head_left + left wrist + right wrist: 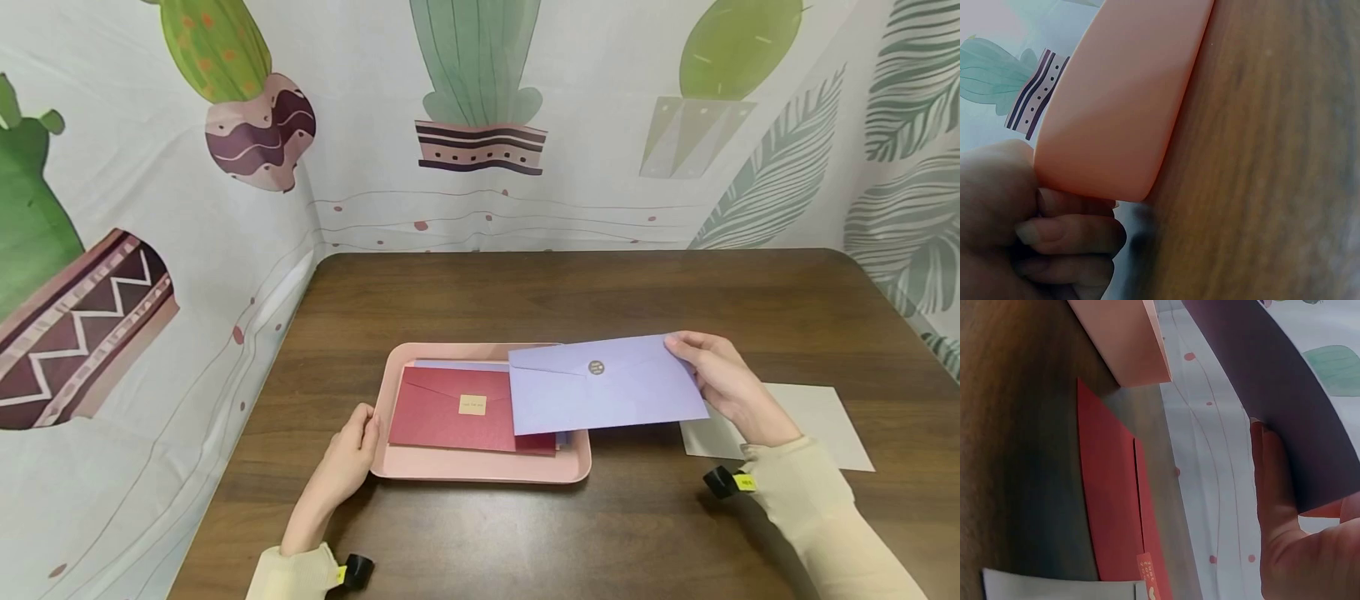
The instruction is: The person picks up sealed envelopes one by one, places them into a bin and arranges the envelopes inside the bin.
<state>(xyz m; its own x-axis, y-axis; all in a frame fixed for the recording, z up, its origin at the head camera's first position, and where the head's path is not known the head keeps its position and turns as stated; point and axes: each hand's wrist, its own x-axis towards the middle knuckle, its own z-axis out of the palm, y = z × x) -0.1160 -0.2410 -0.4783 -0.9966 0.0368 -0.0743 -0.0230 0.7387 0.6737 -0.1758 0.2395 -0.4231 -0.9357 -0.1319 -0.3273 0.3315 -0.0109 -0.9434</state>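
Note:
My left hand [347,457] holds the left rim of a pink tray [480,470]; in the left wrist view its curled fingers [1079,232] are at the corner of the tray wall [1116,106]. Inside the tray lies a dark red envelope [435,421] with a square gold sticker, over a lavender envelope showing at its edges. My right hand [723,379] pinches the right end of another lavender envelope [607,396] with a round seal. That envelope is raised, overlapping the tray's right side in the head view. Its underside [1279,394] looks dark in the right wrist view.
A white envelope or sheet [817,425] lies on the wooden table [525,533] beneath my right wrist. Next to it is a red envelope [1113,494], seen in the right wrist view. A cactus-print cloth [600,208] hangs behind the table and along its left side.

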